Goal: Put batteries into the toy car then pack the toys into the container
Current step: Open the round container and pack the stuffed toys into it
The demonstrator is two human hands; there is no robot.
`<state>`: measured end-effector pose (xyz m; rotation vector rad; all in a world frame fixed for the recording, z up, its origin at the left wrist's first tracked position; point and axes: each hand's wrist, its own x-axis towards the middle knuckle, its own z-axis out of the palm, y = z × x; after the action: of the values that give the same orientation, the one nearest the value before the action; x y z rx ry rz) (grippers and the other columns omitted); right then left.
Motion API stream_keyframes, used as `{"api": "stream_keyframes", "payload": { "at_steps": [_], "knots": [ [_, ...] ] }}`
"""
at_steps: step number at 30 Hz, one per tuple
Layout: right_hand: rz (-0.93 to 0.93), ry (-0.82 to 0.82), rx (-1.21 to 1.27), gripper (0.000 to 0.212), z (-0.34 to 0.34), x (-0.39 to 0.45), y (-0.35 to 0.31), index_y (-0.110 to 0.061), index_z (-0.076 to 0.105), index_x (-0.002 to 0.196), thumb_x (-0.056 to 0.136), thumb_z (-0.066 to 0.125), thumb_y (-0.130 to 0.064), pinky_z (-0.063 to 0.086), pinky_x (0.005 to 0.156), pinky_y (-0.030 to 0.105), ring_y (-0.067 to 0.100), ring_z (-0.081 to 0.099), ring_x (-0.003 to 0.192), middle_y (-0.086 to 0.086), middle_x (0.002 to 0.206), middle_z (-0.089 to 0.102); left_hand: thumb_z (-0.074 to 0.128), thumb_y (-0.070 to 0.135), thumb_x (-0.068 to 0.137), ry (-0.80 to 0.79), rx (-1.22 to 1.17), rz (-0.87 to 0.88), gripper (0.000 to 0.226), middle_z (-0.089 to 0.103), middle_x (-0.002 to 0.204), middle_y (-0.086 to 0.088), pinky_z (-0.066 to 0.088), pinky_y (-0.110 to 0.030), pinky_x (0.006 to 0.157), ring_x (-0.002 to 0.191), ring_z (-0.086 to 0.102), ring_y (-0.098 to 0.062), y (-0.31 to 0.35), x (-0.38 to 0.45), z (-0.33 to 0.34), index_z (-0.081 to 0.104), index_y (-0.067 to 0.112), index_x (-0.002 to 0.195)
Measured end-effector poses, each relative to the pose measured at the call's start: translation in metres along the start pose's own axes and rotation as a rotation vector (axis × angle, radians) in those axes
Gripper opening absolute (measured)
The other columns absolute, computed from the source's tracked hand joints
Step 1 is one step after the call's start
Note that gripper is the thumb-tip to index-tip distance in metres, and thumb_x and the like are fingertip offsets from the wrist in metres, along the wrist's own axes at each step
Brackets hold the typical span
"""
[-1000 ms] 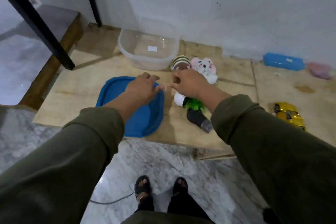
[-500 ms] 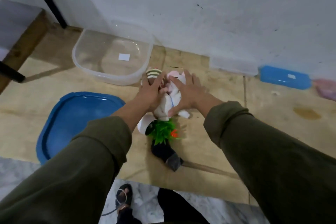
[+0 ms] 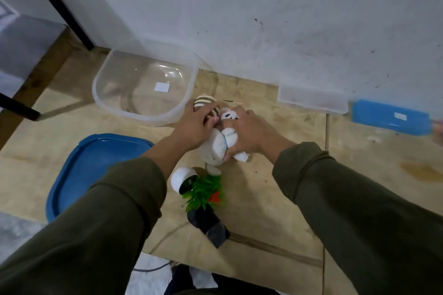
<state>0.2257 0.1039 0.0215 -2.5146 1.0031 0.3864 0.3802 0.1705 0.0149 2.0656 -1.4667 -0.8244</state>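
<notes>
Both arms outstretched, palms down. Left hand [image 3: 194,124] curled over striped plush toy [image 3: 203,101]; right hand [image 3: 249,135] gripping white plush animal [image 3: 217,148]. Clear plastic container [image 3: 143,88] just beyond left grip.

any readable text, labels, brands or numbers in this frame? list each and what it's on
No text can be read.
White sticker on the clear container: shows blank, no print visible.
Small white label on the blue box by the wall: too blurred to read.
Blue lid, plush toys gripped by left hand and right hand, and the tipped plant pots: no lettering visible.
</notes>
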Motion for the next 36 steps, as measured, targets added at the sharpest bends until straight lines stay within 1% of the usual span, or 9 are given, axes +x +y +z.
{"api": "stream_keyframes", "payload": {
  "at_steps": [4,9,14,16,18,22,26,29,36],
  "knots": [
    [0.042,0.004,0.031,0.088,-0.039,-0.005,0.012,-0.032,0.049,0.123,0.045,0.083,-0.057,0.043,0.092,0.041,0.029,0.036,0.111,0.004,0.134,0.030,0.049,0.020,0.097,0.022,-0.042,0.110,0.044,0.014,0.154,-0.016,0.023,-0.026,0.111,0.136,0.035,-0.029,0.029,0.010,-0.013,0.045,0.030,0.139],
    [0.094,0.123,0.060,0.083,-0.087,0.004,0.000,-0.029,0.055,0.115,0.043,0.085,-0.055,0.044,0.094,0.039,0.028,0.040,0.112,0.005,0.130,0.034,0.053,0.017,0.094,0.155,-0.074,0.297,0.042,0.018,0.152,-0.015,0.033,-0.034,0.112,0.131,0.041,-0.030,0.046,0.025,-0.053,0.052,0.029,0.134],
    [0.081,0.276,0.073,0.079,-0.109,0.046,-0.064,-0.033,0.055,0.116,0.046,0.082,-0.058,0.041,0.095,0.038,0.031,0.037,0.113,0.008,0.132,0.032,0.057,0.015,0.091,0.371,-0.011,0.384,0.041,0.024,0.149,-0.020,0.030,-0.026,0.107,0.128,0.042,-0.034,0.010,0.045,-0.120,0.054,0.022,0.132],
    [0.084,0.316,0.025,0.083,-0.108,0.071,-0.095,-0.034,0.051,0.122,0.049,0.080,-0.061,0.039,0.097,0.041,0.033,0.036,0.115,0.009,0.135,0.030,0.057,0.015,0.091,0.412,-0.016,0.362,0.046,0.025,0.148,-0.020,0.031,-0.030,0.110,0.130,0.041,-0.033,-0.017,0.054,-0.142,0.050,0.022,0.135],
    [0.096,0.335,-0.055,0.088,-0.101,0.099,-0.125,-0.034,0.048,0.127,0.051,0.077,-0.065,0.037,0.097,0.044,0.035,0.036,0.117,0.010,0.137,0.030,0.055,0.018,0.091,0.378,0.014,0.323,0.057,0.023,0.151,-0.016,0.035,-0.042,0.110,0.130,0.040,-0.032,-0.046,0.062,-0.161,0.036,0.028,0.144],
    [0.141,0.320,-0.166,0.088,-0.081,0.146,-0.156,-0.031,0.046,0.128,0.052,0.075,-0.067,0.035,0.092,0.045,0.036,0.037,0.115,0.011,0.136,0.032,0.056,0.017,0.089,0.308,0.074,0.319,0.072,0.022,0.151,-0.017,0.033,-0.045,0.111,0.131,0.038,-0.034,-0.096,0.080,-0.176,0.020,0.028,0.150],
    [0.197,0.238,-0.191,0.087,-0.052,0.169,-0.150,-0.029,0.046,0.127,0.053,0.075,-0.065,0.035,0.092,0.044,0.036,0.036,0.116,0.012,0.138,0.031,0.054,0.021,0.090,0.138,0.252,0.253,0.067,0.014,0.156,-0.012,0.032,-0.044,0.110,0.134,0.028,-0.035,-0.123,0.093,-0.161,0.022,0.029,0.149],
    [0.235,0.186,-0.128,0.085,-0.030,0.175,-0.139,-0.029,0.043,0.130,0.058,0.075,-0.059,0.035,0.099,0.045,0.037,0.033,0.124,0.014,0.143,0.027,0.047,0.021,0.093,-0.020,0.223,0.166,0.061,0.009,0.157,-0.009,0.029,-0.047,0.112,0.140,0.017,-0.032,-0.132,0.099,-0.144,0.022,0.033,0.147],
    [0.283,0.096,-0.040,0.091,-0.023,0.184,-0.134,-0.036,0.020,0.146,0.072,0.072,-0.047,0.029,0.109,0.048,0.040,0.013,0.141,0.018,0.156,-0.002,0.030,0.044,0.100,-0.053,0.423,0.034,0.058,0.012,0.159,-0.009,0.021,-0.046,0.113,0.144,0.010,-0.033,-0.144,0.114,-0.139,0.002,0.038,0.151]
  ]
}}
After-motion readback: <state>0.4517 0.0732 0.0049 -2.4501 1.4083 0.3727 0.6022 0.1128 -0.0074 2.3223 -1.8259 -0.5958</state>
